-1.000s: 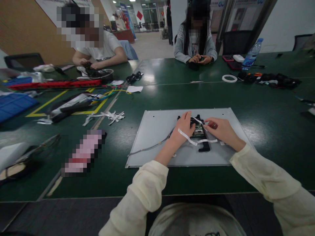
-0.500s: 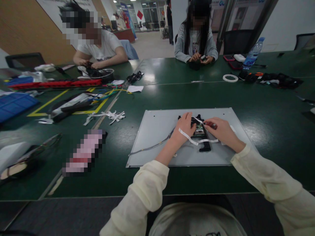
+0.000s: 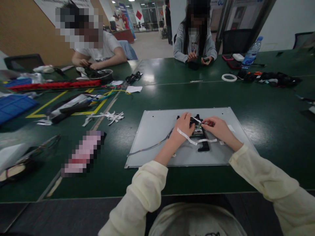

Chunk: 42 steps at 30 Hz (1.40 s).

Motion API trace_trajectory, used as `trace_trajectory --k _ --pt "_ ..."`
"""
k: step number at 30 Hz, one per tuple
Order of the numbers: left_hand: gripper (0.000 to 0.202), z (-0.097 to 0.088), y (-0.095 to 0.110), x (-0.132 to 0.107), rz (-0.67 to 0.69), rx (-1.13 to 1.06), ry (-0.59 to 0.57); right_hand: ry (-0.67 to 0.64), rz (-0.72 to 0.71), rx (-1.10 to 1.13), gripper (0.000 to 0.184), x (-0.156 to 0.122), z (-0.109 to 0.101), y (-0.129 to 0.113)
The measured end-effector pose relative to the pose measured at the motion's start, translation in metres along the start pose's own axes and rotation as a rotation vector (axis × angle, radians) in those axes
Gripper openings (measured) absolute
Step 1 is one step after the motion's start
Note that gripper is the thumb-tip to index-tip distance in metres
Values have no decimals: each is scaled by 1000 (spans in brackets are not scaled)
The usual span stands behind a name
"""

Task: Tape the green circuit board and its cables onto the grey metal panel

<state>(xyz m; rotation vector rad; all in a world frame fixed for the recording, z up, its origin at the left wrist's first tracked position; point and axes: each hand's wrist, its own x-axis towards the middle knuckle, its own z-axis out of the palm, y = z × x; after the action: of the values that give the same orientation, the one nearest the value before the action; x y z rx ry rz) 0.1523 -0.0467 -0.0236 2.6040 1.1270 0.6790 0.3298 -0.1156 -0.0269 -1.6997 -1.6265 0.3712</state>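
Observation:
My left hand [image 3: 183,127] lies over a black plastic frame [image 3: 203,144] holding a green circuit board [image 3: 197,129]. Its fingers bend down onto the frame's upper left part, gripping it, and cover much of it. To the right, the fingertips of my right hand [image 3: 214,127] are pinched on a narrow white strip [image 3: 196,120] at the board's upper right corner. Another length of white strip [image 3: 188,139] loops below my left hand towards my right wrist; whether both are one piece, I cannot tell. A thin grey cable [image 3: 150,149] runs left from the frame.
Everything I handle rests on a light grey panel [image 3: 142,131] on the green table. White strip scraps [image 3: 114,116], a phone [image 3: 85,152] and a blue crate [image 3: 16,106] are to the left. A tape ring [image 3: 229,77] and water bottle [image 3: 252,54] stand farther right. Two people sit opposite.
Both hands stay nearly in place at the frame, with the right fingertips still at the white strip. The whole view has shifted slightly. Across the table, one person's hands have moved a little apart.

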Motion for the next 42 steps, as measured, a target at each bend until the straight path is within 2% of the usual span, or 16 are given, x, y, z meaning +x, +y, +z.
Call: trace_trajectory --k 5,10,19,26,35,42 --pt "43 1 0 0 -10 5 7 8 14 1 22 2 3 3" --pt "44 4 -3 1 6 10 22 16 2 -26 31 6 8 4" --pt "44 3 -3 2 8 10 10 -4 -1 -6 20 17 13 5" --pt "44 0 0 2 7 -3 -1 11 22 137 21 19 13 9" --pt "48 -1 1 1 -23 -10 -6 54 133 426 26 20 9 3" --pt "52 3 -1 0 -25 7 15 -14 243 565 40 16 10 -3"
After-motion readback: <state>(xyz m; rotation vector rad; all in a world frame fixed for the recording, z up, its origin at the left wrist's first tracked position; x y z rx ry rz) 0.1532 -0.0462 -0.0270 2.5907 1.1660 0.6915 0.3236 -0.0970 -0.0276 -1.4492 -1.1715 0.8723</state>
